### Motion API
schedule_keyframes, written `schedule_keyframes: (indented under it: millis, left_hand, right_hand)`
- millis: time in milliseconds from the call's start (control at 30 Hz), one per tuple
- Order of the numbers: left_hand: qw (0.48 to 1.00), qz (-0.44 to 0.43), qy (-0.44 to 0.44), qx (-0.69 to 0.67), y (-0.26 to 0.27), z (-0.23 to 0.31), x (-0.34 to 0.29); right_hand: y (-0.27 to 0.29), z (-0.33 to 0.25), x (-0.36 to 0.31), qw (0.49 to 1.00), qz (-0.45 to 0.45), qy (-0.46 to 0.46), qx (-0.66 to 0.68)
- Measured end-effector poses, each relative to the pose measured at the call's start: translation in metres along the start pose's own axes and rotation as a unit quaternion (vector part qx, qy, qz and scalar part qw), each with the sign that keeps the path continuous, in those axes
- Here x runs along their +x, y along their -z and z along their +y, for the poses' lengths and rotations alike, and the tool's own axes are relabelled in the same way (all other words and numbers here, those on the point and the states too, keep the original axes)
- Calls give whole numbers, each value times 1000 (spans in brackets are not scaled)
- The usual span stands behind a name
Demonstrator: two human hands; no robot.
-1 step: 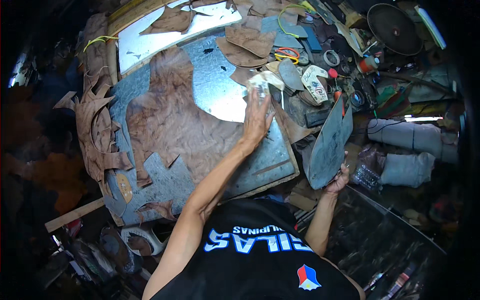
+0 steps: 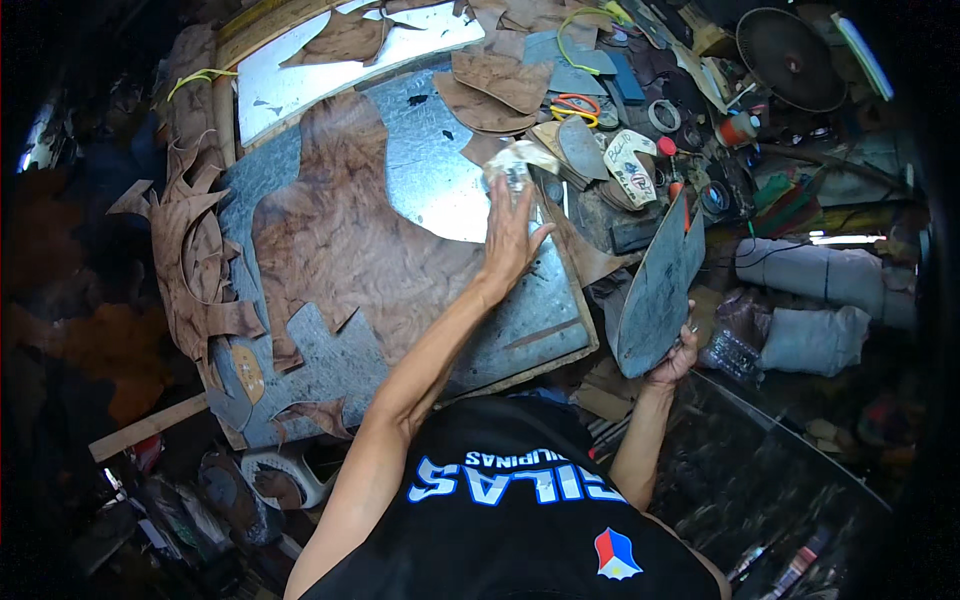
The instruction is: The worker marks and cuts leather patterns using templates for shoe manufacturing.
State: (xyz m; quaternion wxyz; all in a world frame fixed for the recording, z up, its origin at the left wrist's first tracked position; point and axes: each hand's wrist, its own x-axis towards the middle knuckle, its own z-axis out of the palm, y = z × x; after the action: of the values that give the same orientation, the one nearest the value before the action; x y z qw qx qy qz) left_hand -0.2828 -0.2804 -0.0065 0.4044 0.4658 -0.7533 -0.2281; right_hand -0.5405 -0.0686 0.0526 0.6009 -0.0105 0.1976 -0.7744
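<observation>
My left hand (image 2: 511, 232) lies over the right part of a metal-topped work table (image 2: 425, 175). Its fingers are stretched out and its thumb stands apart. The fingertips rest on a pale, crumpled-looking piece (image 2: 532, 154) with dark marks; whether it is cloth or paper I cannot tell. Left of that hand a big brown leather hide (image 2: 345, 240) with cut-out edges lies flat. Off the table's right edge, my right hand (image 2: 679, 357) grips the lower edge of a stiff grey panel (image 2: 655, 300) with a curved outline, held tilted up.
Brown leather scraps (image 2: 185, 250) hang at the table's left edge. Leather pieces (image 2: 500, 85), orange-handled scissors (image 2: 575, 108) and a cream pattern piece (image 2: 630, 168) lie at the back right. A round dark fan-like thing (image 2: 790, 58) stands beyond; wrapped bundles (image 2: 815, 338) lie far right.
My left hand and the pale piece under its fingertips have shifted slightly left. The right hand and the grey panel stay almost where they were.
</observation>
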Motion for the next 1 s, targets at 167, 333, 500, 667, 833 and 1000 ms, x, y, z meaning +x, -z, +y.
schedule_keyframes:
  millis: [167,333,500,667,833,1000]
  left_hand:
    - [993,-69,74,55,45,23,-9]
    - [949,-135,102,-267,240,54,56]
    - [935,-155,70,-310,357,-82,101]
    - [923,-197,-57,-327,451,-59,104]
    - [983,-177,50,21,395,-18,25]
    - [908,-241,161,303,252,-102,-75]
  right_hand:
    - [-3,5,20,999,-29,-34,-28]
    - [-9,11,41,992,-62,-100,-36]
    - [-19,29,32,971,-90,-145,-166]
    - [-43,91,55,937,-11,-119,-329]
    - [-87,110,44,862,-57,-65,-499]
    - [-155,139,28,639,-159,48,-751]
